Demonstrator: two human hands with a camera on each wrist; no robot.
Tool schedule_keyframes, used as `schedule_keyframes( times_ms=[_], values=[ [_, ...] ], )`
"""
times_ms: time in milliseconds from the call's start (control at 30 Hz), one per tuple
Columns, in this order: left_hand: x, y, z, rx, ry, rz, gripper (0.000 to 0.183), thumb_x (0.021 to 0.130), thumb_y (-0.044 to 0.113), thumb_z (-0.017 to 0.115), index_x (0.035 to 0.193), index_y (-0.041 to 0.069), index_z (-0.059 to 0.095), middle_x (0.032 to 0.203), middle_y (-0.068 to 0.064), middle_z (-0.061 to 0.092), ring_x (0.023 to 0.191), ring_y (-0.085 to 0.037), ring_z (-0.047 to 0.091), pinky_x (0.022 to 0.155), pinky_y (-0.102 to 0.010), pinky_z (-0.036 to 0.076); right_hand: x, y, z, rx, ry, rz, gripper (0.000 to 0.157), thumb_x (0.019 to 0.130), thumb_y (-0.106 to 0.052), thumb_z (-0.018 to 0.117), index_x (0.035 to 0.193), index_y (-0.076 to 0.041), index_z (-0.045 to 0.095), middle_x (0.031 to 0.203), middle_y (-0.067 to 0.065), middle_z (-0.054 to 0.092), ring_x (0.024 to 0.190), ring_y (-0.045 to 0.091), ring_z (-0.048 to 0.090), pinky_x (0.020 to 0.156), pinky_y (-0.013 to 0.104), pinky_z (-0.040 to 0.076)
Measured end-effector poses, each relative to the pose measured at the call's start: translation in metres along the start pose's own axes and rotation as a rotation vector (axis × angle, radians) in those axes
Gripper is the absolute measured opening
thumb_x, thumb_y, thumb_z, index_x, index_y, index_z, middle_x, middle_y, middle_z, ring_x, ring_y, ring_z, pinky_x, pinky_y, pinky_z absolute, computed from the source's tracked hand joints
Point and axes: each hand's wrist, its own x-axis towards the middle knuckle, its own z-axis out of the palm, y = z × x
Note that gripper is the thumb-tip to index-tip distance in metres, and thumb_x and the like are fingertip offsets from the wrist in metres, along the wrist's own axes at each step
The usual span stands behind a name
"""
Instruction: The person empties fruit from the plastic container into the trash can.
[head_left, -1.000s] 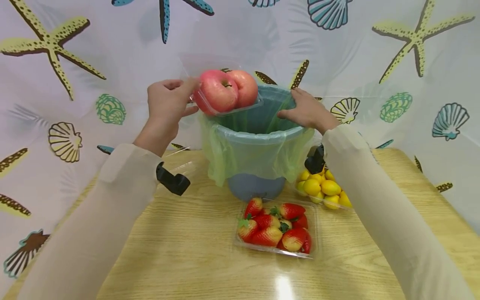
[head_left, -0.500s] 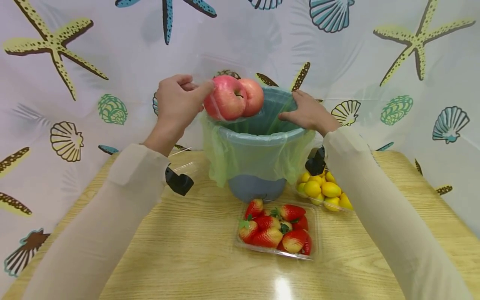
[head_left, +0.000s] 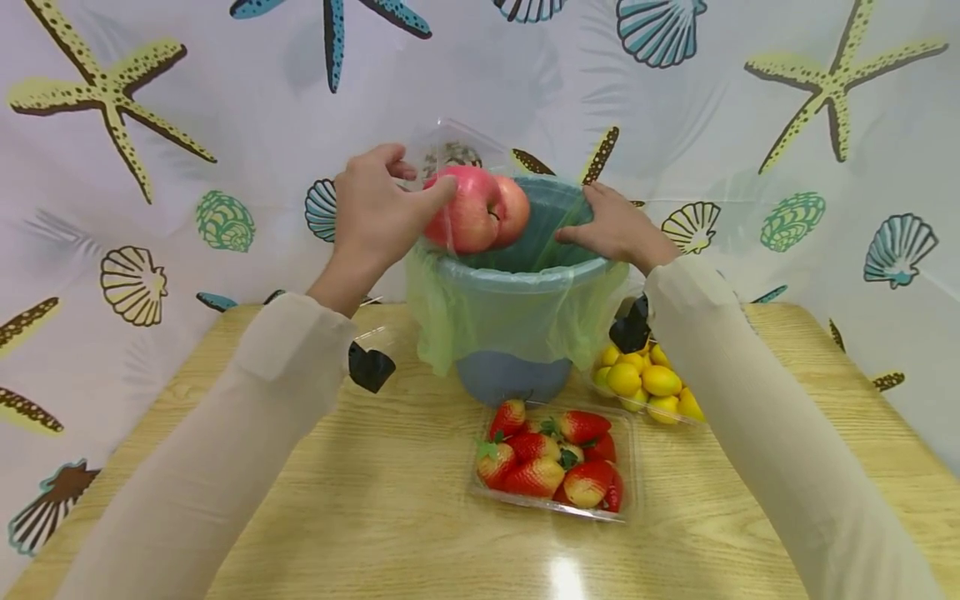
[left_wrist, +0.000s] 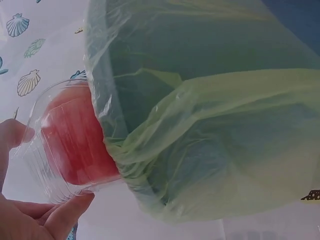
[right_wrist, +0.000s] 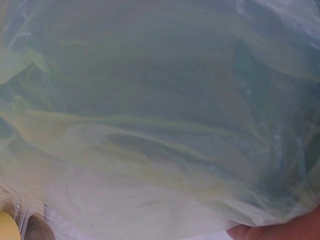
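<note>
My left hand (head_left: 378, 208) pinches one end of a clear plastic container (left_wrist: 55, 180), thumb on one side and fingers on the other. At least two apples (head_left: 472, 217) lie in it, red and pinkish. The container tilts down to the right over the left rim of a blue bin (head_left: 513, 375); its clear lid (head_left: 476, 137) stands up behind the fruit. A thin pale-green bag (head_left: 517, 321) lines the bin and hangs over its rim. My right hand (head_left: 618, 225) grips the bin's right rim, thumb toward the inside. In the right wrist view, the bag hides most of that hand.
A clear box of strawberries (head_left: 555, 458) sits on the wooden table (head_left: 360, 492) before the bin. Lemons (head_left: 641, 379) in another clear pack lie partly behind my right sleeve. A clear plastic piece (head_left: 378, 337) shows beside my left wrist. A patterned cloth (head_left: 262, 100) hangs behind.
My left hand has moved right and slightly down, bringing the apple container farther over the bin and turning it steeper. My right hand stays on the rim.
</note>
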Motion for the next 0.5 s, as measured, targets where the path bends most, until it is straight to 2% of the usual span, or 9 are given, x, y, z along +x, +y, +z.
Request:
schedule_keyframes(
  times_ms=[333, 500],
  values=[
    [-0.0013, 0.0008, 0.0038, 0.059, 0.013, 0.058, 0.061, 0.085, 0.035, 0.066, 0.135, 0.003, 0.053, 0.119, -0.015, 0.063, 0.097, -0.027, 0.061, 0.085, -0.039, 0.056, -0.0005, -0.0016, -0.0003, -0.022, -0.006, 0.001, 0.083, 0.094, -0.039, 0.050, 0.152, 0.001, 0.007, 0.160, 0.019, 0.003, 0.148, 0.033, 0.004, 0.119, 0.049, 0.011],
    [-0.0004, 0.0026, 0.0087, 0.105, 0.024, 0.108, 0.046, 0.084, 0.035, 0.066, 0.114, -0.001, 0.062, 0.106, -0.014, 0.062, 0.093, -0.025, 0.054, 0.076, -0.035, 0.055, -0.0007, -0.0011, -0.0001, -0.021, -0.012, 0.013, 0.083, 0.095, -0.041, 0.049, 0.153, 0.001, 0.006, 0.160, 0.018, 0.002, 0.148, 0.033, 0.003, 0.119, 0.048, 0.011]
  ],
)
